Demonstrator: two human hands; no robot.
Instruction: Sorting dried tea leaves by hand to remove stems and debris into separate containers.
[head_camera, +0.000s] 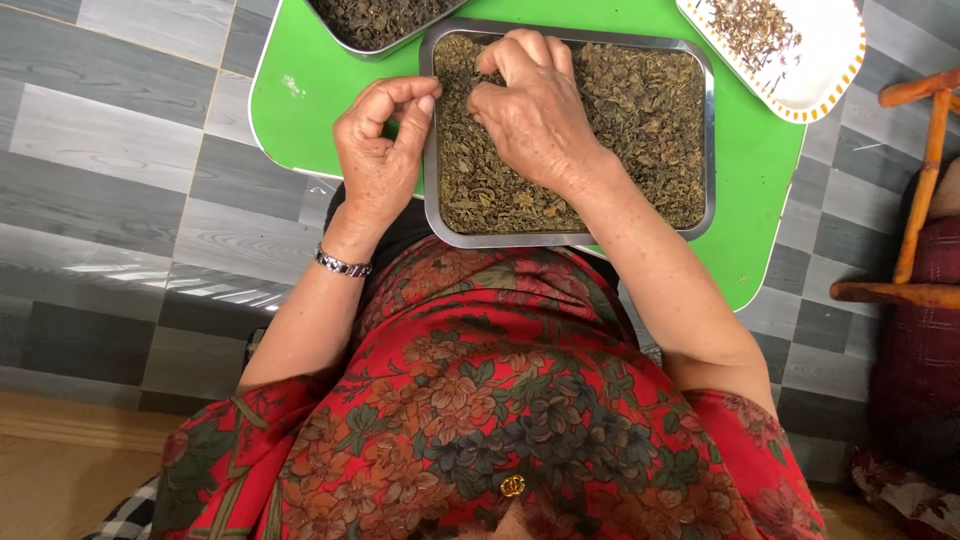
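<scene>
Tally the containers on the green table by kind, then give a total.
Metal trays of dried leaves: 2, one under the right hand at, one at the top edge
White plates with an orange-dashed rim: 1
Total: 3

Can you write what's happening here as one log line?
left hand: pinched shut beside tray | right hand: fingers in dried dark leaves | rectangular metal tray on green table

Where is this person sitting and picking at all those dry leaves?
Probably a home, or a small home workshop for sorting dried leaves. A low green table stands on a grey tiled floor, a wooden chair is beside it, and the right hand picks through a metal tray of leaves.
</scene>
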